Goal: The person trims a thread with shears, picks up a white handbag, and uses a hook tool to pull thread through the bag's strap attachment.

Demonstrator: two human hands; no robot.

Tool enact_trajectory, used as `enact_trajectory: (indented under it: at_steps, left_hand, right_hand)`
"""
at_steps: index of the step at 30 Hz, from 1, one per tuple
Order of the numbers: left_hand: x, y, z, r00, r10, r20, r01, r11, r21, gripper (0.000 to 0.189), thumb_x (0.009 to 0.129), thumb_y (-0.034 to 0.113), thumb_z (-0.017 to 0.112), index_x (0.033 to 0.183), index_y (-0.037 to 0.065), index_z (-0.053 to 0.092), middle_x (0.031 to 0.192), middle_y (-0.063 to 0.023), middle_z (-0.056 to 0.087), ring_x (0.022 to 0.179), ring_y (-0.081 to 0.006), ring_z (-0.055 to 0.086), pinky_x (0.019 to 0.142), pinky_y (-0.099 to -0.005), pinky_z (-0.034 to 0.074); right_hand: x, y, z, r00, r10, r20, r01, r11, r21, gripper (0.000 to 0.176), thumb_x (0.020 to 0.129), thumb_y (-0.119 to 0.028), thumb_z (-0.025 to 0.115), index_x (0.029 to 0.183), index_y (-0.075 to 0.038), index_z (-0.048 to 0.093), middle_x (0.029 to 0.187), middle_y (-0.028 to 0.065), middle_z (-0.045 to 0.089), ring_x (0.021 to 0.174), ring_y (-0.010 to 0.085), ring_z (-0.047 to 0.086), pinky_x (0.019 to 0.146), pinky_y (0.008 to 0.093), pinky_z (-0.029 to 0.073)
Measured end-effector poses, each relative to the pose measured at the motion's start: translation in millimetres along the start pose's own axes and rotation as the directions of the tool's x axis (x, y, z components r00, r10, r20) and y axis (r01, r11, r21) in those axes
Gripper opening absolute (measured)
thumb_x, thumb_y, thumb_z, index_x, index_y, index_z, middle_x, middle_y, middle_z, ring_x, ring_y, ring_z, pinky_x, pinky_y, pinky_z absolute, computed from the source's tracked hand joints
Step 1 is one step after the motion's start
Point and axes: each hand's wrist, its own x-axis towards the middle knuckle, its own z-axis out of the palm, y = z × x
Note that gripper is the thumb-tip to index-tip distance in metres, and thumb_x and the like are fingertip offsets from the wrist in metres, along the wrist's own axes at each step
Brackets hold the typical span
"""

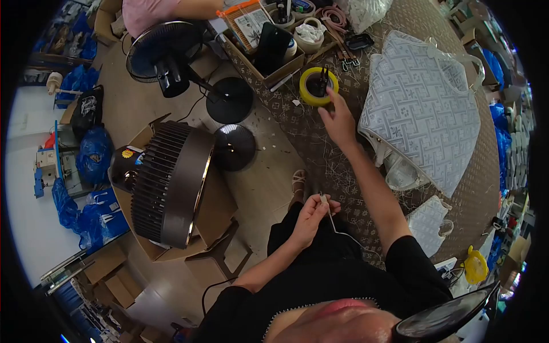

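Note:
My left hand (309, 220), low in front of my lap, pinches a small whitish piece (324, 199) with a dark tip. From it a thin white cord (346, 234) trails down to the right. My right hand (341, 121) reaches over the patterned tabletop (286, 108), thumb and index finger apart. Its index fingertip is right at the black snips (324, 80), which stand inside a yellow roll of tape (305, 93). A pale patterned handbag (423, 108) lies to the right of that arm, with a smaller matching piece (428, 223) below it.
Beyond the tape, an open box (280, 71) holds a black phone, rolls and small tools. Pink straps (331, 20) lie beside it. On the left are a black fan (168, 60) and a large brown fan head (171, 183) on a carton. Another person's pink sleeve (150, 12) shows at the top.

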Motion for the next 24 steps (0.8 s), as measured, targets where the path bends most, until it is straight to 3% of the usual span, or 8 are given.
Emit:
enact_trajectory:
  at_steps: [3, 5, 8, 11, 13, 15, 18, 24]
  left_hand:
    - [10, -2, -4, 0.997, 0.069, 0.017, -0.07, 0.995, 0.067, 0.02, 0.095, 0.019, 0.048, 0.11, 0.005, 0.048, 0.106, -0.007, 0.058, 0.096, -0.0112, 0.055, 0.09, -0.0278, 0.042]
    - [16, 1, -1, 0.996, 0.078, 0.036, -0.081, 0.99, 0.112, 0.019, 0.094, 0.018, 0.049, 0.108, 0.006, 0.048, 0.107, -0.0068, 0.058, 0.095, -0.0093, 0.054, 0.089, -0.0269, 0.041]
    - [25, 5, 12, 0.988, 0.143, 0.049, -0.147, 0.986, 0.083, 0.017, 0.093, 0.017, 0.051, 0.107, 0.007, 0.05, 0.11, -0.0073, 0.059, 0.094, -0.0071, 0.053, 0.09, -0.0264, 0.04]
    - [33, 9, 31, 0.977, 0.171, 0.126, -0.174, 0.984, 0.02, 0.016, 0.093, 0.015, 0.051, 0.107, 0.007, 0.05, 0.112, -0.0084, 0.058, 0.095, -0.0081, 0.053, 0.09, -0.0262, 0.04]
    - [32, 10, 51, 0.971, 0.099, 0.22, -0.112, 0.993, 0.049, 0.015, 0.093, 0.015, 0.051, 0.105, 0.007, 0.049, 0.113, -0.0105, 0.058, 0.101, -0.0124, 0.054, 0.092, -0.028, 0.039]
    - [27, 9, 69, 0.955, 0.08, 0.287, -0.094, 0.995, 0.036, 0.016, 0.093, 0.016, 0.051, 0.106, 0.007, 0.049, 0.114, -0.0106, 0.058, 0.102, -0.013, 0.054, 0.092, -0.0284, 0.04]
    - [12, 6, 93, 0.871, -0.172, 0.461, 0.172, 0.984, 0.043, 0.017, 0.093, 0.017, 0.051, 0.107, 0.007, 0.048, 0.116, -0.0099, 0.057, 0.104, -0.0135, 0.054, 0.091, -0.0295, 0.042]
    - [-1, -14, 121, 0.75, -0.205, 0.629, 0.278, 0.96, -0.018, 0.02, 0.092, 0.018, 0.053, 0.108, 0.007, 0.051, 0.12, -0.0082, 0.053, 0.102, -0.0114, 0.053, 0.091, -0.0282, 0.042]
  right_hand:
    - [-55, -12, -52, 0.962, 0.136, 0.239, -0.181, 0.967, 0.177, 0.034, 0.085, -0.008, 0.059, 0.118, -0.004, 0.051, 0.104, 0.0081, 0.061, 0.093, 0.0135, 0.059, 0.074, 0.0247, 0.049]
    - [-95, -20, -89, 0.949, 0.231, 0.214, -0.277, 0.937, 0.213, 0.021, 0.088, -0.01, 0.057, 0.107, -0.003, 0.057, 0.089, 0.0039, 0.063, 0.08, 0.0092, 0.059, 0.068, 0.0228, 0.048]
    - [-149, -53, -148, 0.813, 0.484, 0.323, -0.582, 0.694, 0.425, 0.015, 0.087, -0.011, 0.054, 0.083, 0.001, 0.061, 0.065, 0.0029, 0.06, 0.056, 0.0056, 0.053, 0.051, 0.0185, 0.041]
    - [-196, -82, -176, 0.568, 0.499, 0.655, -0.803, 0.512, 0.306, 0.028, 0.092, -0.022, 0.048, 0.092, 0.001, 0.063, 0.067, 0.0046, 0.062, 0.055, 0.0064, 0.054, 0.05, 0.0175, 0.04]
    - [-217, -102, -174, 0.555, 0.505, 0.661, -0.828, 0.412, 0.381, 0.034, 0.094, -0.026, 0.044, 0.11, 0.0, 0.059, 0.071, 0.0057, 0.063, 0.056, 0.0065, 0.055, 0.051, 0.0175, 0.04]
    - [-229, -111, -165, 0.567, 0.55, 0.613, -0.821, 0.321, 0.472, 0.039, 0.095, -0.028, 0.042, 0.124, -0.002, 0.049, 0.078, 0.0067, 0.062, 0.057, 0.0074, 0.053, 0.051, 0.019, 0.04]
    - [-253, -106, -153, 0.741, 0.62, 0.257, -0.42, 0.129, 0.899, 0.047, 0.096, -0.028, 0.042, 0.135, -0.003, 0.034, 0.082, 0.0065, 0.057, 0.057, 0.0086, 0.048, 0.05, 0.0214, 0.039]
    - [-263, -128, -169, 0.715, 0.642, -0.276, -0.049, 0.44, 0.896, 0.046, 0.095, -0.027, 0.047, 0.133, -0.005, 0.036, 0.087, 0.0038, 0.058, 0.061, 0.0078, 0.049, 0.052, 0.0215, 0.04]
